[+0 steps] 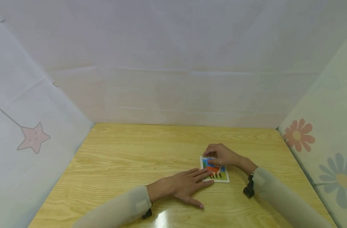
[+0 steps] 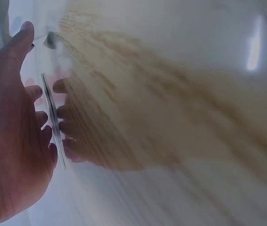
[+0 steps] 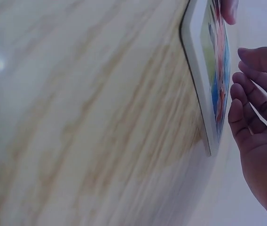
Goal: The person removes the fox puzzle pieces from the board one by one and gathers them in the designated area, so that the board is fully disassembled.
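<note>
A small square picture board (image 1: 224, 176) with a white border lies on the wooden table, showing an orange animal with striped legs on blue and green. My left hand (image 1: 184, 185) reaches across from the left with fingers spread and straight, its fingertips resting on the picture. In the left wrist view the board's thin edge (image 2: 53, 122) shows beside the fingers. My right hand (image 1: 226, 156) is over the board's upper right part, its fingers loosely bent near the far edge. The right wrist view shows those fingers (image 3: 248, 101) close over the picture with nothing visible between them.
The wooden table (image 1: 119, 152) extends around the board. A pale cloth wall (image 1: 162, 95) stands behind it, with side walls bearing a pink star (image 1: 33, 137) and flowers (image 1: 298, 135). Dark straps with small devices (image 1: 249, 188) sit at the wrists.
</note>
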Motion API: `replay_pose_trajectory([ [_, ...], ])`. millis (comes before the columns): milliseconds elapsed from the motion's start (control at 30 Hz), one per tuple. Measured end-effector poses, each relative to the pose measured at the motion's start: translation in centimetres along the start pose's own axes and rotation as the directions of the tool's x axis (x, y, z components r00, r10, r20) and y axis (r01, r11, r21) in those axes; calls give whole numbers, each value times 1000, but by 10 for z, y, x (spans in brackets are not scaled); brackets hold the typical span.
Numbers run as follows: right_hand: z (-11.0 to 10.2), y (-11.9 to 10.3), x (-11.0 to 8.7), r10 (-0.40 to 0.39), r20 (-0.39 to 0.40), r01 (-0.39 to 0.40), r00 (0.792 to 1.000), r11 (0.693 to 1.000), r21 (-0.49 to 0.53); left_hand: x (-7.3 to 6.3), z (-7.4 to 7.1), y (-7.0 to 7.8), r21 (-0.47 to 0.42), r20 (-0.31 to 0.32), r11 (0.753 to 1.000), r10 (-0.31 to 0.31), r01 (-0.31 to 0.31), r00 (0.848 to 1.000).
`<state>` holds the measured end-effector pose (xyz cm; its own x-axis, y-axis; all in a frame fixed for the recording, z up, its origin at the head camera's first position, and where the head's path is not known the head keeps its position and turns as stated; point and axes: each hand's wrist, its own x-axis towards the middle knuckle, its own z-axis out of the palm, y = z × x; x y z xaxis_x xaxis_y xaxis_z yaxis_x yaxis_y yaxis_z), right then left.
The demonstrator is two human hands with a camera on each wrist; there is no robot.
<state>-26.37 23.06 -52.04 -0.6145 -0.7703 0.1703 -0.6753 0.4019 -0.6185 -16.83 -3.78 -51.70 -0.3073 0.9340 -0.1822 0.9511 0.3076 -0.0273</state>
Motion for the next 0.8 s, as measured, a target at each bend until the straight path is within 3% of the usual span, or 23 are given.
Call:
replay_pose_trajectory([
  [800,0,3,1,19,54,-17,998,1000,-25,5,1,-2,-5,10,1000,-4,4,1000],
])
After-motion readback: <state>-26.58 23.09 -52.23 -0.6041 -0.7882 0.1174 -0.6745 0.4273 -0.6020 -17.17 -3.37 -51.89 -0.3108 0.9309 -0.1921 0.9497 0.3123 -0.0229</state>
